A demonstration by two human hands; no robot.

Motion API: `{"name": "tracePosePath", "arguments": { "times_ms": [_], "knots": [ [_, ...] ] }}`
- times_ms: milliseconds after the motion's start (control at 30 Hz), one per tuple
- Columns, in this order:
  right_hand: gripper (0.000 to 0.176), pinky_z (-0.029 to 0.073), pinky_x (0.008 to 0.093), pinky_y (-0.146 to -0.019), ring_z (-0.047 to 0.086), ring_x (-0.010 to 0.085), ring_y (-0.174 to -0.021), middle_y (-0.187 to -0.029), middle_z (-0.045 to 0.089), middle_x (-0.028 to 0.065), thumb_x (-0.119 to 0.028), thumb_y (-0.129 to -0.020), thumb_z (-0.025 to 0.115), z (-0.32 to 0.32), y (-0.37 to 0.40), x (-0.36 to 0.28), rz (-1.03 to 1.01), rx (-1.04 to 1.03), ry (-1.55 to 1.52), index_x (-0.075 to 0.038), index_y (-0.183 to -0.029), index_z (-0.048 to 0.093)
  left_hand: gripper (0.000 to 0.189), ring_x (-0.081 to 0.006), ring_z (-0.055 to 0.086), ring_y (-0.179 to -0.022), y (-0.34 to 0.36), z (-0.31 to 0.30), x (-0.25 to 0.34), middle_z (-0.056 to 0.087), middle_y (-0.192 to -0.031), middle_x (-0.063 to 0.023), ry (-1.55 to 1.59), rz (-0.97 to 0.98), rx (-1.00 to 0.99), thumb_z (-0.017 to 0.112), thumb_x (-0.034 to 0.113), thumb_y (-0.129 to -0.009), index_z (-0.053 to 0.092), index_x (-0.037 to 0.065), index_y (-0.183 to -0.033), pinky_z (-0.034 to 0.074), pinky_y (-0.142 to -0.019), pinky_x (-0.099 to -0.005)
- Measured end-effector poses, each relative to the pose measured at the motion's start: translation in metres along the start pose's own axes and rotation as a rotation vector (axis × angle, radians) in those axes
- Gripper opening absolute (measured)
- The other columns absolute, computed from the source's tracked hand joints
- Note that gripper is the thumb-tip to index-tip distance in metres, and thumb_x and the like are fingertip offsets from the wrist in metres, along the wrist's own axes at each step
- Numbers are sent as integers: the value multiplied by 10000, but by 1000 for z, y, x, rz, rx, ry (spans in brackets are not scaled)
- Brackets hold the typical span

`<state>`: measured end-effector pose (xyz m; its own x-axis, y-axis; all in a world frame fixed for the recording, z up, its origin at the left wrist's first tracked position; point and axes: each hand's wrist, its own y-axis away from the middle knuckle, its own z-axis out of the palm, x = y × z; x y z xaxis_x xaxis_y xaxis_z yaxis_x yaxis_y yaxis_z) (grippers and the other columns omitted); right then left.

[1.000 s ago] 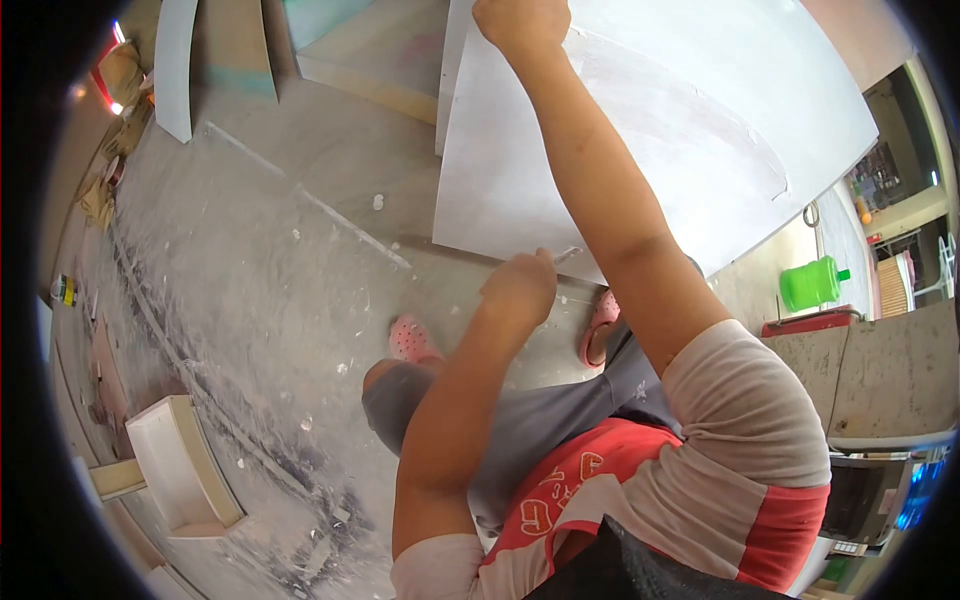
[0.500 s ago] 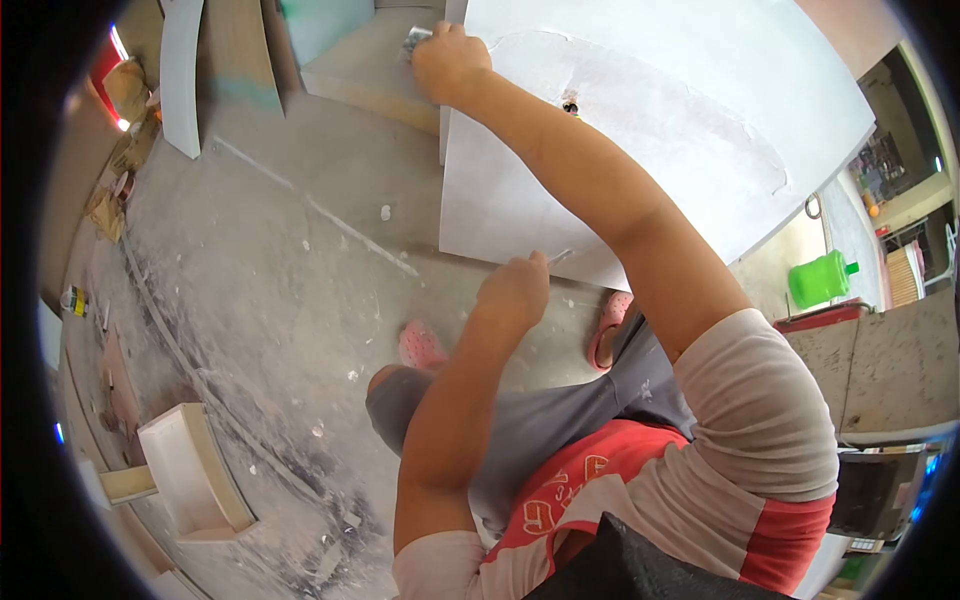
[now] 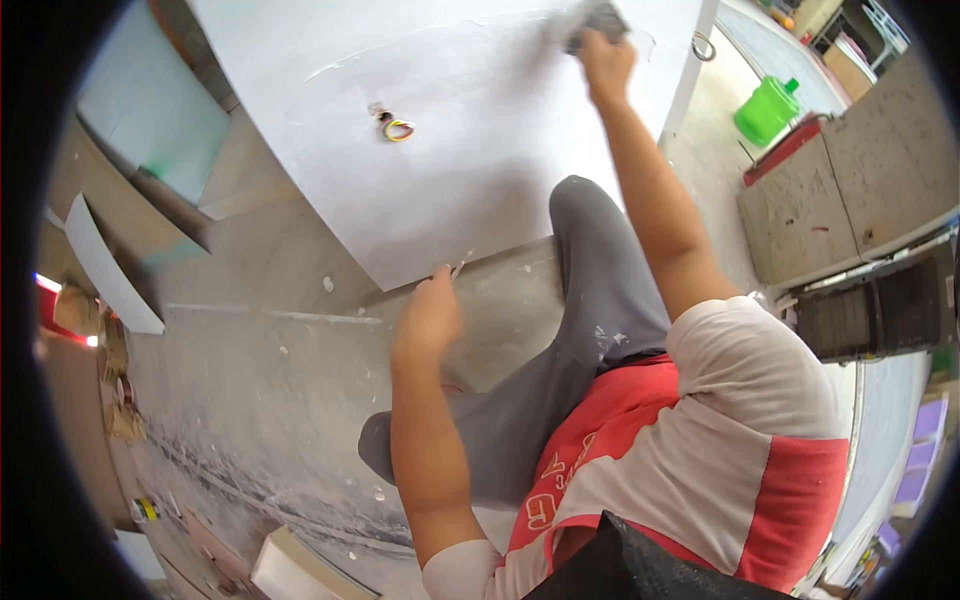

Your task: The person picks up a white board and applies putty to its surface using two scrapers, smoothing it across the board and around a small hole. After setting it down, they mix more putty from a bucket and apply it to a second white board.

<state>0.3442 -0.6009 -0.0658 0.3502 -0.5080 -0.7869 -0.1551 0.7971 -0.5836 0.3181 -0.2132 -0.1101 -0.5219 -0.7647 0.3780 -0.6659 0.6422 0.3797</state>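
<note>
Right hand (image 3: 605, 60) is closed around a dark tool (image 3: 597, 17), pressed to the upper part of the white panel (image 3: 480, 190); motion blur, tool type unreadable. Left hand (image 3: 428, 318) is curled at the panel's lower edge, pinching a pale sliver (image 3: 458, 268) too small to identify. Wires (image 3: 396, 128) poke from a panel hole.

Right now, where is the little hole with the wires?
In the head view the hole is upper left on the white board, left of the right hand with its dark tool and above the left hand.
</note>
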Motion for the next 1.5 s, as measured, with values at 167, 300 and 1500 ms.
{"name": "tracePosePath", "arguments": {
  "times_ms": [167,300,1500],
  "knots": [
    [274,556,368,-657,612,236,-812,-957,576,153,-10,-773,516,-127,-53,28,384,341,-158,90,-1027,526,397,-400,564,-1046,-8,13,9,600,-1084,-255,-60,2,-67,462,18,-835,462,8,-1231,455,-857,-492],
    [320,609,464,-657,619,291,-852,-1018,553,174,-11,-784,484,-165,-77,46,588,348,-196,96,-1085,496,402,-405,566,-1038,-12,25,9,602,-1075,-257,-96,4,-93,453,19,-835,461,11,-1237,453,-855,-492],
    [229,421,314,-559,518,165,-592,-640,577,98,-147,-729,549,-96,-78,16,170,14,409,74,-727,607,420,-421,548,-1041,-59,33,25,594,-1067,-271,-77,82,-142,440,-71,-794,452,-6,-1209,439,-861,-494]
  ]
}}
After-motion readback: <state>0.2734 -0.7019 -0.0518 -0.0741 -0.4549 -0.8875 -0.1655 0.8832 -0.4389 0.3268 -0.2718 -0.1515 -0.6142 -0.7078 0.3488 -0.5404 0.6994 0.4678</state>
